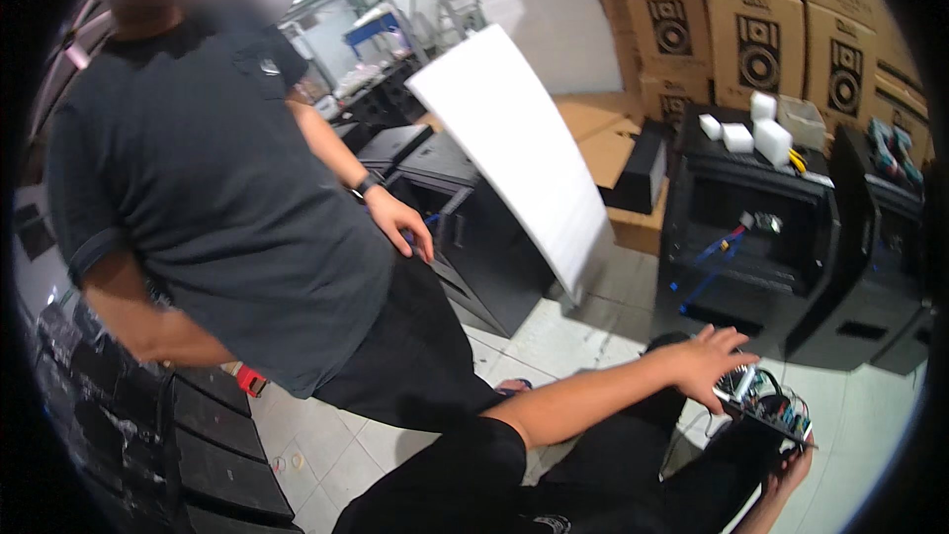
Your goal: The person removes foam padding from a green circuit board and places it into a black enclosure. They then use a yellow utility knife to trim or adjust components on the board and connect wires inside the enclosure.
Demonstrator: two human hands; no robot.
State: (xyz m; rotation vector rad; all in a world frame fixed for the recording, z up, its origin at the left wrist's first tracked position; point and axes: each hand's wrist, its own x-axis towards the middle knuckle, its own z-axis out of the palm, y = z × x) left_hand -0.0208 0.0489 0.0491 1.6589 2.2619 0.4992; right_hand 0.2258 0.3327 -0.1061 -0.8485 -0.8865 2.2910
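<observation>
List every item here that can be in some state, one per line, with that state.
Circuit board: held tilted between both hands, components facing up.
Left hand: spread flat over the board's top edge.
Right hand: gripping the board from beneath.
Open speaker cabinet: front open, wires showing inside.
White foam sheet: leaning upright, bowed.
White foam blocks: resting on the cabinet top.
Cardboard boxes: stacked, closed.

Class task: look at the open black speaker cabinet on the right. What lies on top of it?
On the open black speaker cabinet lie several white foam blocks and something yellow, too small to identify. The blocks cover part of the top.
</observation>
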